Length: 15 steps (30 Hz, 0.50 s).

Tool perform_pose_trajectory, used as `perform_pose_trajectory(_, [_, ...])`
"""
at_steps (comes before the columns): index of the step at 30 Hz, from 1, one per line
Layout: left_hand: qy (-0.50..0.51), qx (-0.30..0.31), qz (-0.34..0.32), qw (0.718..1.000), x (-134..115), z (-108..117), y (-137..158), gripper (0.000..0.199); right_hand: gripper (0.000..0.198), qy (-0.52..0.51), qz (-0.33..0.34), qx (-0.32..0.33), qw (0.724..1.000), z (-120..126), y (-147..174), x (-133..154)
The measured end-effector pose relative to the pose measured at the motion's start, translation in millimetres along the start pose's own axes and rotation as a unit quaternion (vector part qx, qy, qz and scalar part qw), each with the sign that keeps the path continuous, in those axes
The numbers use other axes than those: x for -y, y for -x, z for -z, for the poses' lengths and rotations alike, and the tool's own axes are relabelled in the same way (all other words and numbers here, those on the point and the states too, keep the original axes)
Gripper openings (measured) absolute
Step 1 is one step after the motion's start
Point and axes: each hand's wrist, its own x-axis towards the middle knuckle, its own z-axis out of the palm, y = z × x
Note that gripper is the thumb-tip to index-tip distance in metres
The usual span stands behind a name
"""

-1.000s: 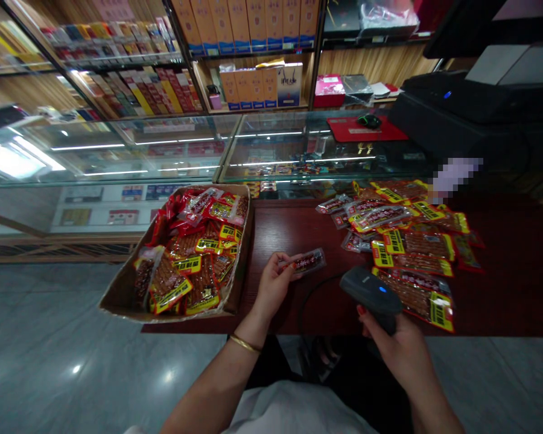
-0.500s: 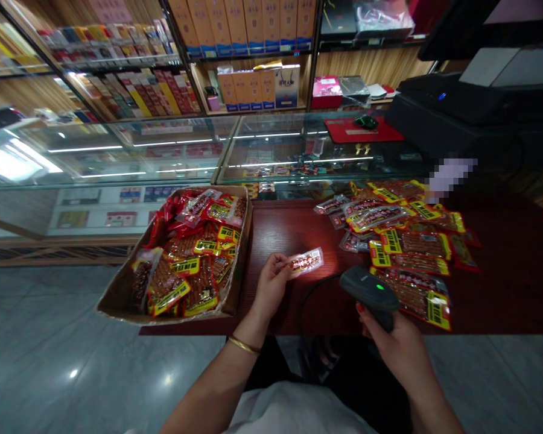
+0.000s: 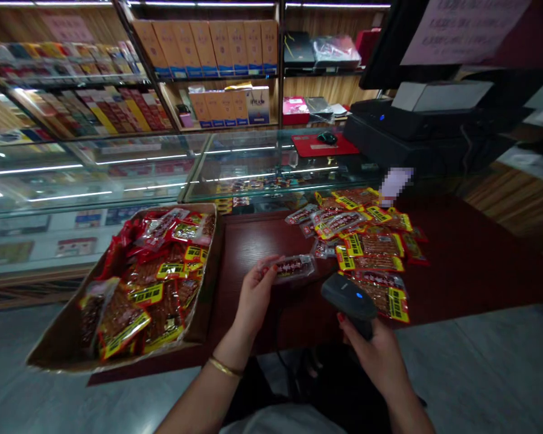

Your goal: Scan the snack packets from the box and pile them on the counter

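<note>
My left hand (image 3: 256, 293) pinches one end of a small clear snack packet (image 3: 294, 266) with dark contents, held over the dark red table. In my right hand (image 3: 377, 349) is a black barcode scanner (image 3: 349, 298), its fingers wrapped round the handle and a blue light lit on top. The scanner's head points toward the packet. Just beyond the scanner lies a pile of snack packets (image 3: 366, 244) with yellow and red labels. Left of my left hand, an open cardboard box (image 3: 207, 301) holds many similar packets.
A glass display counter (image 3: 154, 175) runs behind the table (image 3: 461, 259). On it lie a red mat (image 3: 301, 146) and a computer mouse (image 3: 327, 138). Black checkout equipment (image 3: 416, 144) stands at the right, with a pink-papered screen above. Shelves of boxes (image 3: 208, 48) line the back.
The view has turned right, so the scene sits further left. The red scanning glow on the packet is gone, and the scanner's light has gone from green to blue. Both hands keep their hold.
</note>
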Motion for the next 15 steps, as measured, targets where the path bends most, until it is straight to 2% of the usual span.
perform_pose_trajectory(3, [0.047,0.023,0.005,0.999,-5,-38,-23,0.042,0.039,-0.004,-0.015,-0.018,1.000,10,2,-7])
perform_pose_trajectory(6, [0.053,0.065,0.022,0.996,-1,-85,-49,0.043,0.039,-0.001,-0.031,-0.038,0.999,19,3,-9])
perform_pose_trajectory(8, [0.020,0.077,0.023,0.997,4,-118,-65,0.038,0.040,0.006,-0.035,-0.049,0.998,25,5,-9])
perform_pose_trajectory(11, [-0.041,0.069,-0.011,0.997,4,-162,-91,0.029,0.042,0.017,-0.043,-0.061,0.997,30,7,-10])
perform_pose_trajectory(13, [-0.083,0.077,-0.042,0.993,-3,-186,-110,0.032,0.041,0.019,-0.043,-0.064,0.997,31,8,-11])
perform_pose_trajectory(15, [-0.160,0.097,-0.074,0.980,-14,-199,-126,0.037,0.039,0.019,-0.040,-0.066,0.997,31,9,-9])
